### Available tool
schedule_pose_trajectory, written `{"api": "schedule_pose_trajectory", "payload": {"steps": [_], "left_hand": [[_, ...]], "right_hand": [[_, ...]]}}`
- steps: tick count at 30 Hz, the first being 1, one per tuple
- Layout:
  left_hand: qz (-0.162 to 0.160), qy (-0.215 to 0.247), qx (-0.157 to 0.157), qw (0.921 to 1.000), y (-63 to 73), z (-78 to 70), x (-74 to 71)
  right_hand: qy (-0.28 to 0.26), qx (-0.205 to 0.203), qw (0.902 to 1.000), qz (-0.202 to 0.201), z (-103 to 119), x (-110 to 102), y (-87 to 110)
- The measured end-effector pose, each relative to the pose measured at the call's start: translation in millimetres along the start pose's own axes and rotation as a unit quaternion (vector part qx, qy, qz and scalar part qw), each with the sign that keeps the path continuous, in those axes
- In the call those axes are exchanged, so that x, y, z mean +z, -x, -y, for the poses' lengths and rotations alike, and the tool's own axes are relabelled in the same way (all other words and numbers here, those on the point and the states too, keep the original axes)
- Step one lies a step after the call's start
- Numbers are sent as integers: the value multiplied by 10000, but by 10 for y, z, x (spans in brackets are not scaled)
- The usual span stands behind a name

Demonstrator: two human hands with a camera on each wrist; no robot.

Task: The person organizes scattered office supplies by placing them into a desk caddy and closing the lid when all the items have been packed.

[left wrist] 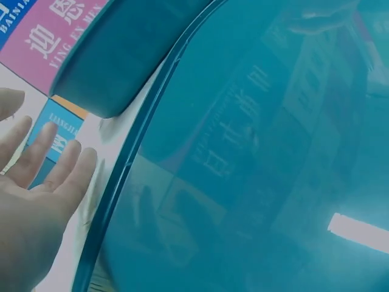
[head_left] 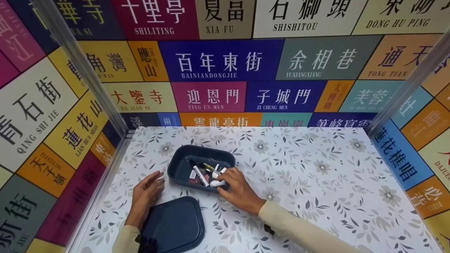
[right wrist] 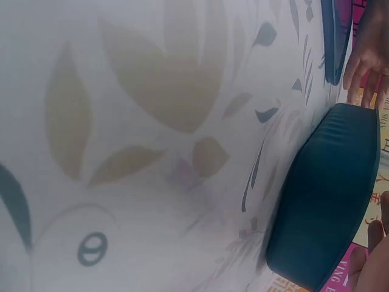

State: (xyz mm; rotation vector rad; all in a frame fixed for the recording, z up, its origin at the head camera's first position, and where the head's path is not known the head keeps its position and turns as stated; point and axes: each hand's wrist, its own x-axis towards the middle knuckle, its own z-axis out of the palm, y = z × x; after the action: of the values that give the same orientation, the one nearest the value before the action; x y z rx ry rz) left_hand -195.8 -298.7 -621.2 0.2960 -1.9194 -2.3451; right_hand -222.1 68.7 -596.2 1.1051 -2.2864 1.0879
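Observation:
A dark blue plastic box [head_left: 179,165] stands uncovered on the table, holding several small items. Among them are a white marker-like stick [head_left: 201,175], a yellow-green stick [head_left: 208,167] and small reddish pieces. My right hand [head_left: 239,188] reaches over the box's front right corner, thumb and fingertips pinching a white rounded object [head_left: 217,183]; the fingers hide part of it. At the box's left side, my left hand [head_left: 146,191] hovers with relaxed, spread fingers and holds nothing. Its wrist is over the left edge of the matching blue lid [head_left: 175,225], which lies flat in front of the box.
The table [head_left: 316,196] has a white cover with grey leaves and flowers. Printed panels with large characters [head_left: 225,59] wall in the back and both sides, with metal posts [head_left: 95,80] at the corners.

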Motion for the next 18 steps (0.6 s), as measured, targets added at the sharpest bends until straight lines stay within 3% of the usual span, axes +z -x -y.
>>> {"api": "schedule_pose_trajectory", "payload": {"steps": [9,14,18], "left_hand": [[-320,-1157,582,9911,321,-107,-124],[-405,-1846,591,9802,475,-180,-189],[-533,-2506,437,9656,607,-244,-247]], "right_hand": [[73,-395,9992,-81,91,0,78],[131,-541,9984,-131,164,21,99],[67,-522,9986,-106,223,47,123]]}}
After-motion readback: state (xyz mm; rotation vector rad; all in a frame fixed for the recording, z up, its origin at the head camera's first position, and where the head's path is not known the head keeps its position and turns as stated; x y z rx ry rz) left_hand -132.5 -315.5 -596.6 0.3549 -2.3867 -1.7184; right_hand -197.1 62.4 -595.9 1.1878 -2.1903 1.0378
